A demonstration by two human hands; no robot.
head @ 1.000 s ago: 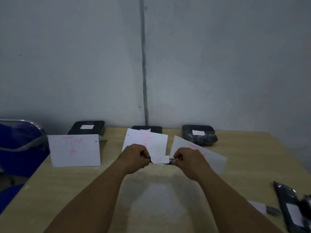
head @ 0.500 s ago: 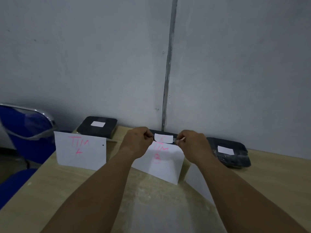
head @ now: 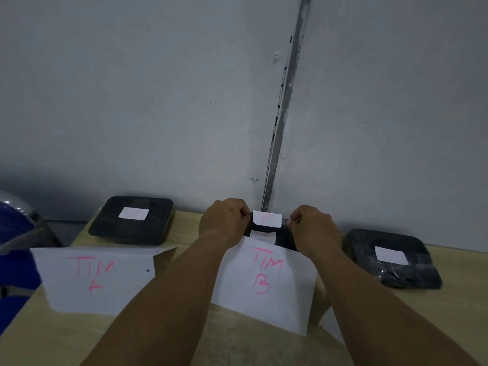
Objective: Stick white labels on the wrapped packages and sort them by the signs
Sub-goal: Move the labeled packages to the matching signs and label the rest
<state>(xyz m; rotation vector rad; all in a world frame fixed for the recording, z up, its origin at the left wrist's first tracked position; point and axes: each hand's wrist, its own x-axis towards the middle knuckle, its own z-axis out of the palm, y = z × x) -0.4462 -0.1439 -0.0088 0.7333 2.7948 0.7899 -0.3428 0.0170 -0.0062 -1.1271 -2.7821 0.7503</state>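
My left hand [head: 224, 220] and my right hand [head: 309, 228] each pinch one end of a thin dark wrapped package whose white label [head: 267, 219] faces me. They hold it just above another labelled black package [head: 284, 237] that lies behind the standing "TIM B" sign [head: 264, 281]. A second sign with pink "TIM" writing [head: 97, 278] stands at the left, with a labelled black package [head: 132, 220] behind it. A third labelled black package [head: 390, 260] lies at the right.
The wooden table [head: 462, 299] ends against a grey wall right behind the packages. A blue chair [head: 15, 233] stands off the table's left edge. A pale sheet [head: 326, 319] shows partly behind my right forearm.
Both hands carried the small labelled package forward, from in front of the signs to over the package behind the "TIM B" sign. My view moved closer to the wall.
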